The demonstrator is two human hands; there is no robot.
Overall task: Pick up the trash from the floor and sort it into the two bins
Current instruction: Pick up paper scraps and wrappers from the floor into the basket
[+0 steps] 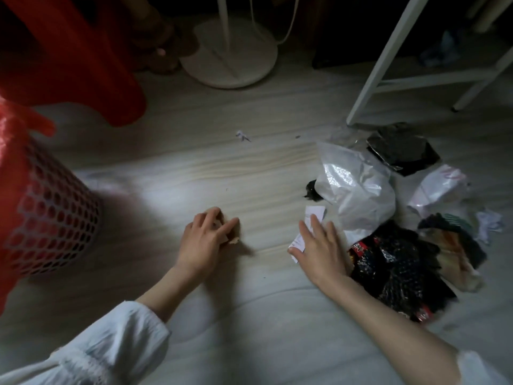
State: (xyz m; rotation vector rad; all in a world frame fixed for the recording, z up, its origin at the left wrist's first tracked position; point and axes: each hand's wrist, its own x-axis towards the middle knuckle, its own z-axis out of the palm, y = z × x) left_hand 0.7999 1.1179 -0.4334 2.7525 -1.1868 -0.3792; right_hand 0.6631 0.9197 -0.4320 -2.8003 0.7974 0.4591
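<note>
Your left hand point(206, 234) rests low on the floor point(249, 176), fingers curled around a small crumpled scrap point(222, 234). Your right hand point(319, 245) lies flat on the floor just right of it, fingers straight, pressing a paper slip point(313, 213).

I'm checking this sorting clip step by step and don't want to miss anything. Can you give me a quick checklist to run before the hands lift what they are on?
1. Left hand has a hold on the small scrap: ok, fingers curl round it.
2. Right hand grips the paper slip: not ok, fingers lie flat on it.
3. Red mesh bin in view: ok, at the left.
4. Second bin in view: cannot tell.
5. Trash pile left to sort: ok, beside the right hand.
</note>
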